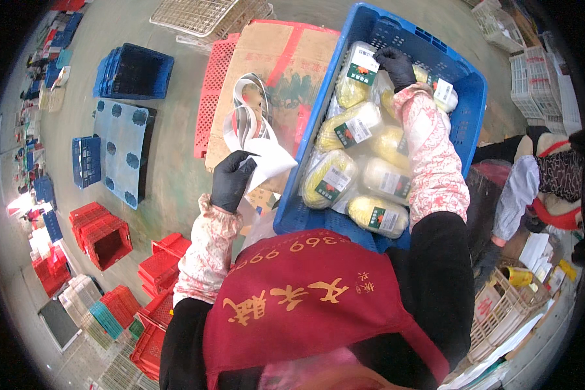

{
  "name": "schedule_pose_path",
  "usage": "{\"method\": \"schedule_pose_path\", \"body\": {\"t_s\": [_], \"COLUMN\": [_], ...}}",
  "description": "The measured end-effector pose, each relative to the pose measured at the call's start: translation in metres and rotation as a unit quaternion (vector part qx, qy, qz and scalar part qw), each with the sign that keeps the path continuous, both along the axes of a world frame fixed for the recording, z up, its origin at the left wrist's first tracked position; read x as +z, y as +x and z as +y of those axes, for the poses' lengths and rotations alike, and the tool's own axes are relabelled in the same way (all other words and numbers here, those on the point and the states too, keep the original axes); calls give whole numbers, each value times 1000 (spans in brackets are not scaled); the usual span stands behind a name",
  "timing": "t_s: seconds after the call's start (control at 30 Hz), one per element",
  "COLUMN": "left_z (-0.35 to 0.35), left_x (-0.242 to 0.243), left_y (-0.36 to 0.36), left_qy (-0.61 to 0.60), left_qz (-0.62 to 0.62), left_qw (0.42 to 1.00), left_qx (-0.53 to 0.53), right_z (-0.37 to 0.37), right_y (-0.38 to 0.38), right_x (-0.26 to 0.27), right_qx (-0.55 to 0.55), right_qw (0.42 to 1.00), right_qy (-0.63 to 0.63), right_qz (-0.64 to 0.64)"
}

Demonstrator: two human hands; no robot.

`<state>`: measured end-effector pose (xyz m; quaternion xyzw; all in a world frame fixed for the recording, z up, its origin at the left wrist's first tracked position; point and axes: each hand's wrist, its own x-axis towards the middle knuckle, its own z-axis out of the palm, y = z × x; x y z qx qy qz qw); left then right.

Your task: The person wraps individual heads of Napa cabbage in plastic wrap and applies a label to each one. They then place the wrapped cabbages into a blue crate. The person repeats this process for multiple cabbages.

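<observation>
My left hand (pixel 233 179), in a black glove, pinches a curling strip of white label backing paper (pixel 268 158). Part of the strip loops over a cardboard box (pixel 278 53). To the right stands a blue plastic crate (pixel 317 117) holding several plastic-wrapped napa cabbages (pixel 348 127), most bearing a white and green label. Also in a black glove, my right hand (pixel 395 66) reaches into the crate, its fingertips at the label (pixel 363 67) on the upper left cabbage. Whether those fingers grip the label or only press on it cannot be told. My right forearm covers some of the cabbages.
A red plastic crate (pixel 214 97) lies under the box's left edge. Blue crates (pixel 136 70) and a blue pallet (pixel 122 146) stand on the floor at left, red crates (pixel 100 236) below them. At right, another person (pixel 516 190) is close to a beige crate (pixel 499 312).
</observation>
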<state>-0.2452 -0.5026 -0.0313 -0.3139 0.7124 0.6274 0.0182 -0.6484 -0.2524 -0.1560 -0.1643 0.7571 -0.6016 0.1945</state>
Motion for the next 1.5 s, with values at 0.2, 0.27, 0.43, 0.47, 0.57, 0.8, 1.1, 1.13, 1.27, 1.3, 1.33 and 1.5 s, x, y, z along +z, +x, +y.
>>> {"method": "schedule_pose_path", "body": {"t_s": [0.2, 0.27, 0.43, 0.47, 0.57, 0.8, 1.1, 1.13, 1.27, 1.3, 1.33, 1.5], "left_z": [3, 5, 3, 3, -1, -83, 6, 39, 108, 115, 119, 123], "left_x": [-1, 0, 3, 3, -3, -21, -78, -84, -112, -118, -124, -144], "left_y": [8, 10, 7, 7, 8, -55, -101, -88, -46, -43, -37, -23], "left_qy": [45, 31, 49, 26, -5, -149, -356, -336, -259, -245, -232, -194], "left_qz": [-3, -23, -13, 3, 17, -21, 286, 248, 67, 41, 24, -14], "left_qw": [998, 998, 998, 999, 1000, 988, 886, 900, 930, 932, 933, 937], "left_qx": [38, 49, 47, 35, 9, 13, -84, -128, -252, -263, -273, -289], "right_z": [-31, -34, -38, -38, -36, 17, 180, 182, 165, 159, 152, 118], "right_y": [-22, -16, 8, 12, 20, 68, 201, 217, 267, 274, 283, 312], "right_x": [-33, -33, -14, -12, -2, 41, 55, 48, 23, 19, 15, 1], "right_qx": [-18, -28, -46, -73, -118, -70, -212, -215, -201, -193, -187, -137], "right_qw": [952, 929, 877, 862, 836, 953, 962, 957, 955, 956, 957, 963], "right_qy": [273, 320, 422, 440, 475, 184, 122, 150, 199, 204, 210, 226], "right_qz": [139, 184, 225, 242, 249, 229, 120, 124, 92, 83, 73, 51]}}
